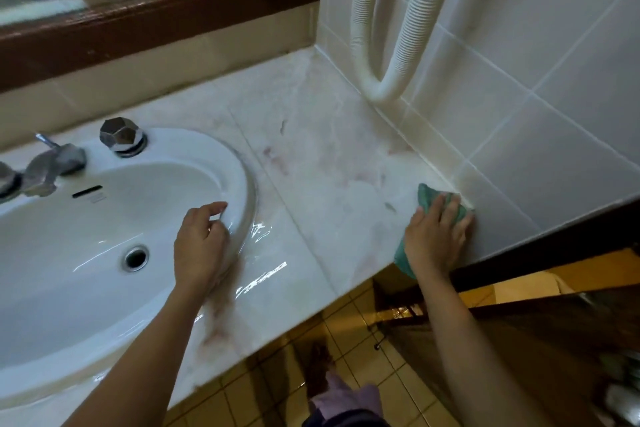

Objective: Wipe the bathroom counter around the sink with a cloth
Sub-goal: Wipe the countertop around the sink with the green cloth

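A pale marble counter (332, 163) runs to the right of a white oval sink (86, 253). A green cloth (427, 196) lies at the counter's right end, against the tiled side wall. My right hand (436, 236) presses flat on the cloth with fingers spread; most of the cloth is hidden under the palm, and one corner hangs over the front edge. My left hand (202, 246) rests on the sink's right rim, its fingers curled over the rim's edge. Faint reddish marks and wet streaks show on the marble.
A chrome tap (52, 163) and a faceted chrome knob (121, 135) stand at the back of the sink. A white ribbed hose (388, 80) loops down the side wall to just above the counter. A wood-framed mirror (156, 21) hangs behind. Tiled floor lies below the front edge.
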